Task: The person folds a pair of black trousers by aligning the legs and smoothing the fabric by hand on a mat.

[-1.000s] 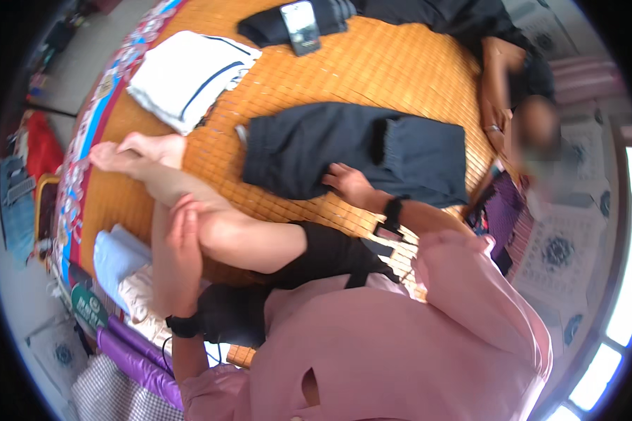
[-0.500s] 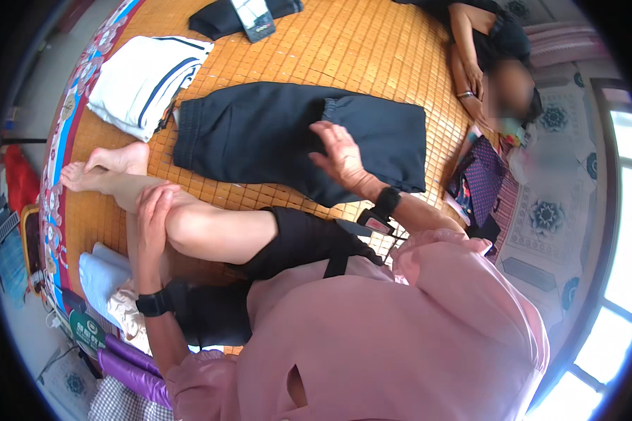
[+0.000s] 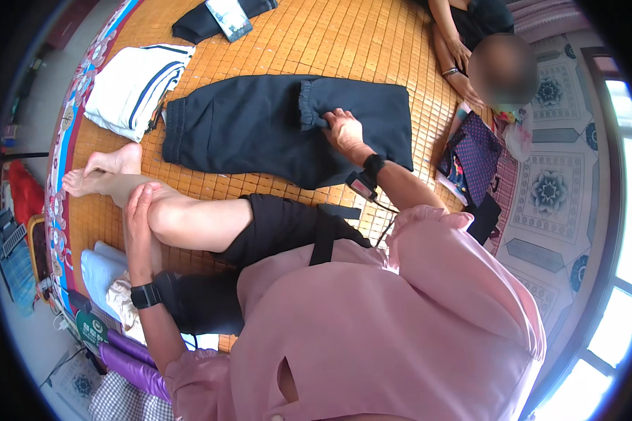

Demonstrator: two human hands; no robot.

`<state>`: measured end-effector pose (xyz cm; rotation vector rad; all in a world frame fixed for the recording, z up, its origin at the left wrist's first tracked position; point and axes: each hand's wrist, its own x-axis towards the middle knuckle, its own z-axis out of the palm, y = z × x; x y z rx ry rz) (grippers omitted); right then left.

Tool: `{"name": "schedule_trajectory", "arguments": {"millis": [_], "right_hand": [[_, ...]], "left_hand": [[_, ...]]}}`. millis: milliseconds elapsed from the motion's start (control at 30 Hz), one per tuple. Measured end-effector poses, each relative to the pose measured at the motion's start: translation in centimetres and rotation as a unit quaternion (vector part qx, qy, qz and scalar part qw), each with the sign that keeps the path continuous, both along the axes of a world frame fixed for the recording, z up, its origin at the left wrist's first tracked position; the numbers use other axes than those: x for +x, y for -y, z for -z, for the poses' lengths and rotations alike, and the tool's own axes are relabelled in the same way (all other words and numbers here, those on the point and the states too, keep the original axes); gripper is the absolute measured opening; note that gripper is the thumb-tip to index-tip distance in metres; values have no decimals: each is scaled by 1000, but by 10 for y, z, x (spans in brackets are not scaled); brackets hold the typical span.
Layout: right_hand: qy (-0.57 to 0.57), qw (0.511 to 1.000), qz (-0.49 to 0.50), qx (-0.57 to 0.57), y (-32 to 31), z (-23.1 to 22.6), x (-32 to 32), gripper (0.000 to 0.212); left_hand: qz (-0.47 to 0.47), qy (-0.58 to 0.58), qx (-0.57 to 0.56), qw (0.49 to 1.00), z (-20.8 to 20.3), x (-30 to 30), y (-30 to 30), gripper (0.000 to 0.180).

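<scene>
Dark trousers (image 3: pixel 246 126) lie spread on the tiled bamboo mat, the elastic waistband toward the left. One leg is folded back over, so its gathered cuff (image 3: pixel 305 105) lies on top. At that cuff my right hand (image 3: pixel 345 133) has its fingers curled and pinched on the dark cloth. A black band with a small device is strapped to the right wrist. My left hand (image 3: pixel 140 209) rests on my bent leg (image 3: pixel 196 221) just below the knee, fingers stretched out along it and holding nothing.
A folded white garment (image 3: pixel 130 88) with dark stripes lies at the far left. Behind it a phone (image 3: pixel 228 17) sits on dark cloth (image 3: pixel 193 24). A person (image 3: pixel 463 52) lies at the far right, near a folded dotted cloth (image 3: pixel 477 151). Light blue cloth (image 3: pixel 102 270) is at the near left.
My right hand has gone from hovering open over the trousers to pinching the cloth by the folded cuff. The view has shifted slightly; my left hand stays on the leg.
</scene>
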<state>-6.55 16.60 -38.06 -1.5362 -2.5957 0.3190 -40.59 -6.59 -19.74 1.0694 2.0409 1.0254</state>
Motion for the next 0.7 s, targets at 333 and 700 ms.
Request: {"name": "schedule_trajectory", "arguments": {"millis": [333, 700], "right_hand": [[-463, 844, 250, -108, -22, -67, 139, 25], [79, 934, 308, 162, -50, -52, 452, 68]], "left_hand": [[5, 42, 18, 999, 7, 7, 11, 35], [-81, 111, 9, 991, -3, 34, -7, 34]]}}
